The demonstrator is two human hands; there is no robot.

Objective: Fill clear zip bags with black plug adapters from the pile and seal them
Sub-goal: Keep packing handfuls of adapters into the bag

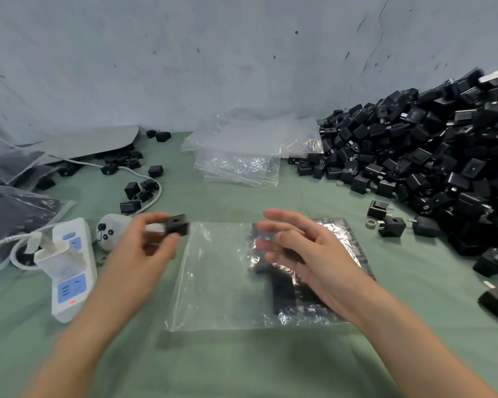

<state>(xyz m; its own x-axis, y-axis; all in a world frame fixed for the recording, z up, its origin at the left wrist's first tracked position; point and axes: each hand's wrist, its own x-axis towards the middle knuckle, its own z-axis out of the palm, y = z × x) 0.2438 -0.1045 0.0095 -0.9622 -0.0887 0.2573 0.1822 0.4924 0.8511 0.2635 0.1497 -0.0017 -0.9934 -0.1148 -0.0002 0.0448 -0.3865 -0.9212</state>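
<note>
Green cloth table (pixel 242 366), grey wall (pixel 184 53), left hand (pixel 143 249) pinching adapter (pixel 178 224), right hand (pixel 309 255) relaxed over bag (pixel 213 282)

Left hand (pixel 144 245) raised, fingers pinching black adapter (pixel 177 224); right hand (pixel 314 254) hovering, fingers straight, loosely spread.

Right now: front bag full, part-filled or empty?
Part-filled. Black adapters sit in the right half of the zip bag; its left half shows only green cloth.
</note>
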